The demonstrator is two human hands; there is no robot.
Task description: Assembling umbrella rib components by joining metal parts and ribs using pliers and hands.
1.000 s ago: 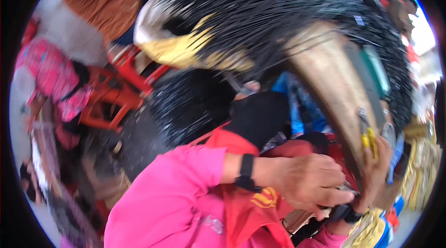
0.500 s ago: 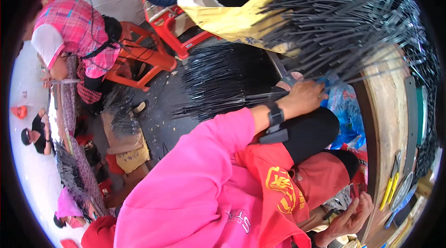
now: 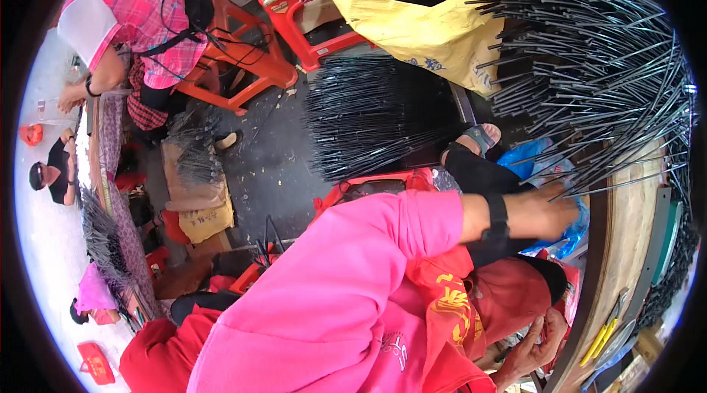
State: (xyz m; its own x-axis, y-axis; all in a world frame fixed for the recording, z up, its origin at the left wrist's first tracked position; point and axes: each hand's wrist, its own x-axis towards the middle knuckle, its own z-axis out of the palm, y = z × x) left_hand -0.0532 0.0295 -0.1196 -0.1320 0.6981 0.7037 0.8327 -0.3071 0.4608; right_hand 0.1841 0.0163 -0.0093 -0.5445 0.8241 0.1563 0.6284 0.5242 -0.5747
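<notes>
My left hand (image 3: 543, 213), wearing a black wristband below a pink sleeve, is over my lap beside a blue plastic bag (image 3: 578, 234). It is smeared by motion, so its fingers cannot be read. Just above its fingers reach the ends of a big pile of thin black rods (image 3: 582, 61), which spreads over the far end of the wooden bench (image 3: 627, 227). Lower down, near the bench edge, my right hand (image 3: 532, 349) is closed, with fingers and thumb bent together. Whatever it may hold is hidden.
On the bench lie yellow-handled pliers (image 3: 600, 340). More black rods (image 3: 361, 113) lie on the floor, near a yellow-and-white sack (image 3: 420, 25). Red stools (image 3: 243, 61) stand farther left, beside a person in pink plaid (image 3: 132, 2). Other people work at the left.
My left hand has moved right and lower in the picture, away from the rods on the floor and closer to the bench. My right hand has shifted slightly left. The whole view has also shifted.
</notes>
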